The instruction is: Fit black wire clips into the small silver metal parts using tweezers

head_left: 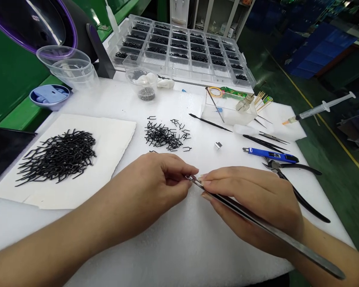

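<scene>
- Work in hand: left hand (146, 187) and right hand (251, 199) meet above the white foam surface (167, 255), near the front edge of the view.
- Left grip: thumb and forefinger pressed together, pinching a small metal piece (190, 178); the fingers partly hide it, so its shape is unclear.
- Right grip: fingers closed around the shank of long steel tweezers (275, 227); the tips reach the small metal piece, and whether the tweezers' points are pressed shut cannot be told.
- Location: the small metal piece sits between both hands, clear of the surface. A similar silver piece (217, 145) lies alone further forward, beyond the fingertips.
- Stock: a large heap of black bent wire pieces (56, 155) lies on a white paper sheet (113, 135); a smaller, looser heap (164, 135) lies on the surface directly ahead of the hands.
- Done/left, as judged: a clear compartment tray (179, 50) holds black pieces in many cells, while both heaps remain unsorted.
- Tools at right, none in hand: blue utility knife (271, 154), black-handled pliers (299, 187), syringe (320, 107).
</scene>
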A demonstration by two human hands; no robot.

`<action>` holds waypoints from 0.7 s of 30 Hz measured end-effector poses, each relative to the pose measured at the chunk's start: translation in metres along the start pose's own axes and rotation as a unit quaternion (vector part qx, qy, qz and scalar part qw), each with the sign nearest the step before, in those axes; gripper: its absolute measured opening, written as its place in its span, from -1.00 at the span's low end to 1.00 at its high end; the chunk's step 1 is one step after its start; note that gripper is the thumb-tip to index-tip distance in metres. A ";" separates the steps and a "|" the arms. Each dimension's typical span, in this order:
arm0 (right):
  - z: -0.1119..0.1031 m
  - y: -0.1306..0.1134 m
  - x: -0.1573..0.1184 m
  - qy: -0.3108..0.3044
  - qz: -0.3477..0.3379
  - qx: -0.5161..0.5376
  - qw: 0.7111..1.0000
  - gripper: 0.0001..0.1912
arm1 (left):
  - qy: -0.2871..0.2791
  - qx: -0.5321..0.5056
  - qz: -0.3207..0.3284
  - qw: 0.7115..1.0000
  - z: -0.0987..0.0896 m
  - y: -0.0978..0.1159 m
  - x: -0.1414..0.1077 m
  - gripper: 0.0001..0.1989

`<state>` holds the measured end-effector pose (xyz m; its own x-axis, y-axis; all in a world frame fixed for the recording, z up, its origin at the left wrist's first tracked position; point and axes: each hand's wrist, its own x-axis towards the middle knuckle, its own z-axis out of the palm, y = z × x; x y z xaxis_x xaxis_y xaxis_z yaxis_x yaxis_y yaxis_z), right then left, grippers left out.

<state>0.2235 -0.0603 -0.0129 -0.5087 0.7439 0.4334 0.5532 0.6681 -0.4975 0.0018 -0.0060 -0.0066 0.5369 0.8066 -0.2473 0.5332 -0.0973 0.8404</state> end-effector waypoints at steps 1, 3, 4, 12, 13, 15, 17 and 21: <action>0.000 0.000 0.000 -0.004 0.000 0.004 1.000 -0.77 | -0.005 0.002 -0.001 1.000 0.000 0.000 0.000 -0.76; -0.001 0.000 0.000 -0.014 0.000 0.012 1.000 -0.76 | -0.011 0.004 -0.003 1.000 0.000 -0.001 0.000 -0.77; -0.002 0.000 0.000 -0.018 0.002 0.016 1.000 -0.77 | -0.010 0.005 -0.004 1.000 0.000 -0.001 0.000 -0.78; -0.009 0.003 0.010 0.039 0.092 0.007 0.995 -0.87 | -0.027 0.013 -0.037 0.999 -0.003 -0.003 -0.001 -0.74; -0.010 0.006 0.011 0.032 0.124 0.011 0.992 -0.88 | -0.027 0.012 -0.048 0.998 -0.003 -0.003 -0.001 -0.73; -0.010 0.011 0.011 0.010 0.172 0.026 0.985 -0.89 | -0.022 0.013 -0.066 0.997 -0.003 -0.003 -0.002 -0.72; -0.010 0.014 0.011 -0.008 0.190 0.031 0.981 -0.90 | -0.011 0.015 -0.076 0.997 -0.003 -0.003 -0.003 -0.72; -0.011 0.016 0.009 -0.043 0.176 0.020 0.983 -0.91 | -0.004 -0.002 -0.100 0.995 -0.001 -0.004 -0.002 -0.73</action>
<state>0.2353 -0.0428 -0.0095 -0.3443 0.9244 0.1644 0.6794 0.3661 -0.6359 -0.0020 -0.0064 -0.0087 0.4246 0.8052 -0.4140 0.6275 0.0680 0.7757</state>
